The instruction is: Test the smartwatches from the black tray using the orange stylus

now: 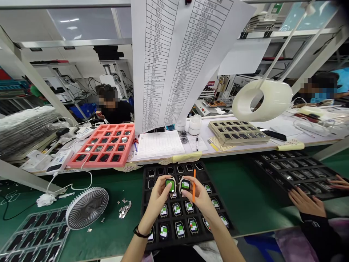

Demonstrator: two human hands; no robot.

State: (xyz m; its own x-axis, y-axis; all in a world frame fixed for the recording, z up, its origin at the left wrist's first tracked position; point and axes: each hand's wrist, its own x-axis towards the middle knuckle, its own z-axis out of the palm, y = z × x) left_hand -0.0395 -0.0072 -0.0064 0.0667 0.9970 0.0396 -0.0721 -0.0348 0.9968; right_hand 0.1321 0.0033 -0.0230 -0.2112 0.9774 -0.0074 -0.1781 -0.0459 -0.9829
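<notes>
My left hand [160, 191] grips a smartwatch [170, 186] with a lit green screen, its thumb lying on the display. Another smartwatch [185, 185], its screen partly green and white, is held in my right hand [200, 194], thumb at its lower edge. An orange stick [194, 186] stands upright along the fingers of that same hand. Both watches are raised side by side over a black foam tray [188, 216]. Rows of watches sit in its slots, the nearer ones lit green and white, such as one watch [180, 229], the far ones dark.
A small grey fan [87, 208] and loose metal pieces [125, 210] are at left, near a clear tray [35, 233]. On the shelf stand a pink tray [100, 145] and a beige tray [237, 131]. A co-worker's hands [308, 202] rest at stacked black trays [297, 171] on the right.
</notes>
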